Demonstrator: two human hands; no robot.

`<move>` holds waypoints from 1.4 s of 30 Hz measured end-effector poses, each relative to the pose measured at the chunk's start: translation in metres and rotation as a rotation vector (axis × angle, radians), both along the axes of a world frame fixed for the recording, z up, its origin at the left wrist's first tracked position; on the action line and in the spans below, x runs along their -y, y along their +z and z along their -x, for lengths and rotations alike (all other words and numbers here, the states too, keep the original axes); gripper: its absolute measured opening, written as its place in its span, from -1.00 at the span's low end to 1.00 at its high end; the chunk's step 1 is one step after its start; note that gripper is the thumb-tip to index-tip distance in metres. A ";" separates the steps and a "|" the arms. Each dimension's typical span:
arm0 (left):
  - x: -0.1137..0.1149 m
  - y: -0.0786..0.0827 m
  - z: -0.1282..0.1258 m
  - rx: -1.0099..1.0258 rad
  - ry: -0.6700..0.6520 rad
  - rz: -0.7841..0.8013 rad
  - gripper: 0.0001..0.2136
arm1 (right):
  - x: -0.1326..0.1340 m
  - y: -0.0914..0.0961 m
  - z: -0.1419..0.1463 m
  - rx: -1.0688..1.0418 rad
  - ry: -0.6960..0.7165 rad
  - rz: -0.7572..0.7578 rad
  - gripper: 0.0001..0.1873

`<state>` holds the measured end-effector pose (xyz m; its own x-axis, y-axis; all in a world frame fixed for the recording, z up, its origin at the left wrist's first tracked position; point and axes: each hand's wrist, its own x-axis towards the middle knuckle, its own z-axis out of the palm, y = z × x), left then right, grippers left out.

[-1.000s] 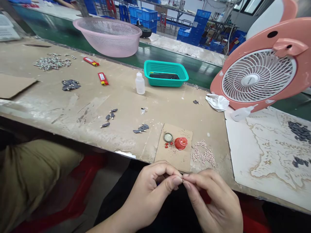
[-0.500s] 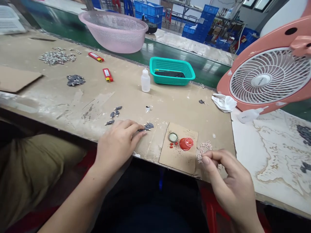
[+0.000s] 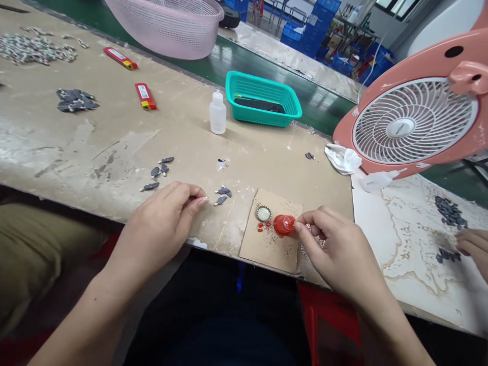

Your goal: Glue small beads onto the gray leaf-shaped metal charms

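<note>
My right hand (image 3: 335,249) is shut on a red plastic cap (image 3: 284,224), which lies tilted on a square of brown cardboard (image 3: 270,249). Left of the cap sit a metal crown bottle cap (image 3: 263,213) with a pale centre and some red specks (image 3: 261,226). A pile of small pale beads (image 3: 310,243) is mostly hidden under my right hand. My left hand (image 3: 163,218) rests at the table edge, fingers curled together. Its fingertips are just left of several dark grey flat pieces (image 3: 223,192); I cannot see anything between them.
A co-worker's hand (image 3: 473,249) reaches over a stained white sheet (image 3: 412,239) with dark pieces (image 3: 450,213) at the right. A pink fan (image 3: 400,127), white cloth (image 3: 342,159), dropper bottle (image 3: 217,114), teal basket (image 3: 261,99) and two red lighters (image 3: 145,96) stand on the bench.
My right hand has moved left from the beads onto the red cap, which now tilts. My left hand has drawn back slightly from the dark pieces. The view has shifted.
</note>
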<state>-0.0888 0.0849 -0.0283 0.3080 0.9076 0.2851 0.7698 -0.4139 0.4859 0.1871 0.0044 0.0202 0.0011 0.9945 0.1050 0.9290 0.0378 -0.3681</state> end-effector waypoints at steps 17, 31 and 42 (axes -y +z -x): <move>0.039 0.010 -0.005 0.913 -0.256 0.578 -0.92 | 0.005 -0.002 -0.006 -0.376 -0.046 -0.170 -0.85; 0.076 0.011 -0.060 1.285 -0.314 0.890 -0.92 | 0.052 -0.009 0.016 -1.057 -0.230 -0.119 -0.85; 0.094 0.027 -0.078 1.338 -0.273 0.878 -0.77 | 0.077 0.000 0.063 -0.909 -0.217 -0.299 -0.91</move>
<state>-0.0107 -0.0088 -0.0012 0.4495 0.8896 -0.0812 -0.4209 0.2911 0.8591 0.1240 -0.0725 0.0199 0.3860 0.8957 0.2208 0.2938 0.1076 -0.9498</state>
